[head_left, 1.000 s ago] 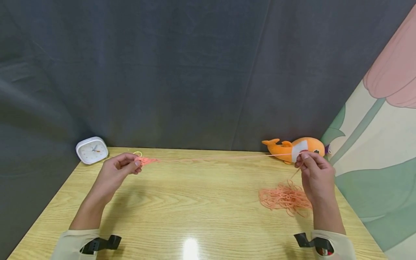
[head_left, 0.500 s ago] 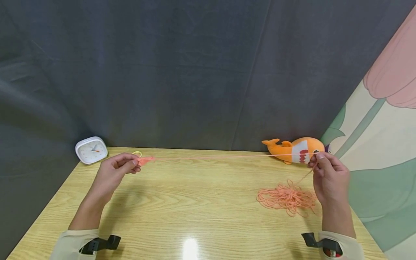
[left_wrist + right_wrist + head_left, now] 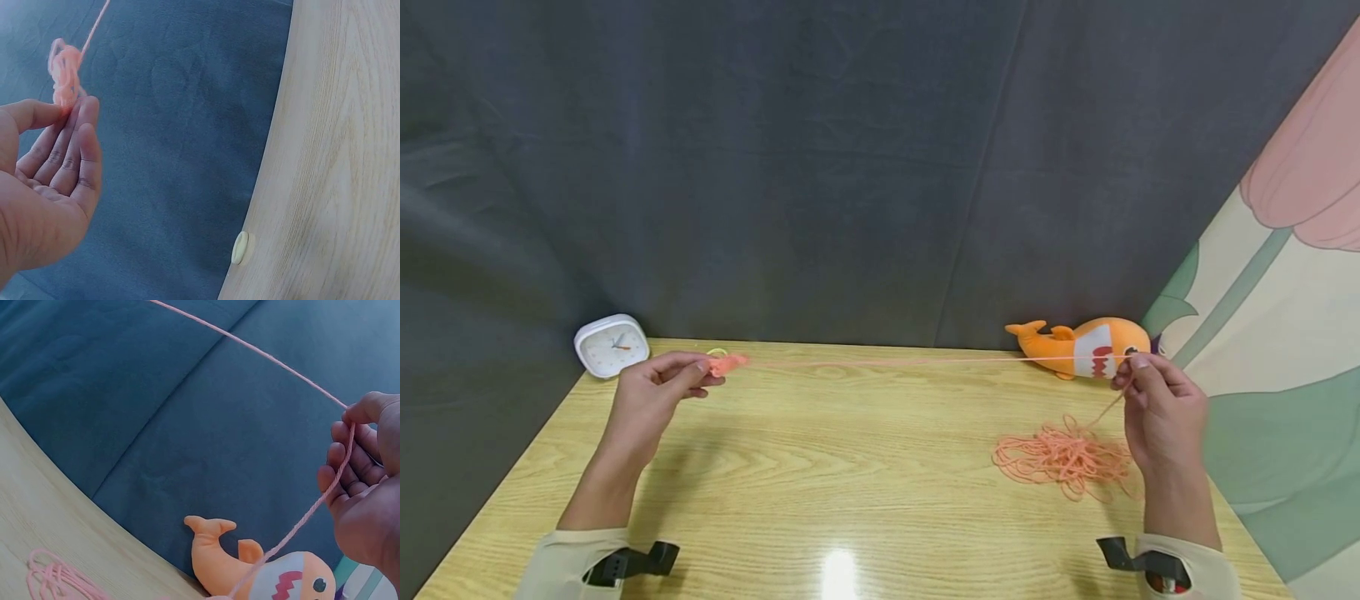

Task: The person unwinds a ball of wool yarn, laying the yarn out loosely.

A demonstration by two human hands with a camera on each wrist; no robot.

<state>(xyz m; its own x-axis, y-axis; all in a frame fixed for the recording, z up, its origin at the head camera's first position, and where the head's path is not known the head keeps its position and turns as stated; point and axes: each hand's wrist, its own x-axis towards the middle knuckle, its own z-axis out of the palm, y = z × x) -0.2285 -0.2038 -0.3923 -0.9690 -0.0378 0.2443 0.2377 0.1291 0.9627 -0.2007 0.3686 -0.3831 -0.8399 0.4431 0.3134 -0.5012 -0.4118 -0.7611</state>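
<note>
Between thumb and fingertips my left hand point(image 3: 651, 396) pinches a small bundle of coral-pink yarn point(image 3: 65, 75), held up above the table's left side. A single strand point(image 3: 880, 362) runs almost level from that bundle across to my right hand point(image 3: 1165, 408). There the thumb and index finger pinch the yarn, and its slack part hangs down along the other fingers in the right wrist view. From this hand the strand drops to a loose heap of yarn point(image 3: 1063, 458) on the table at the right.
An orange plush whale point(image 3: 1052, 346) lies at the back right, behind the right hand. A white clock point(image 3: 612, 347) stands at the back left corner. A yellow ring point(image 3: 718, 352) lies near the table's back edge. Dark cloth point(image 3: 805, 167) hangs behind the wooden table point(image 3: 850, 467).
My right hand has moved right, drawing the strand out longer. My left hand has shifted slightly left, and the bundle in it looks more compact.
</note>
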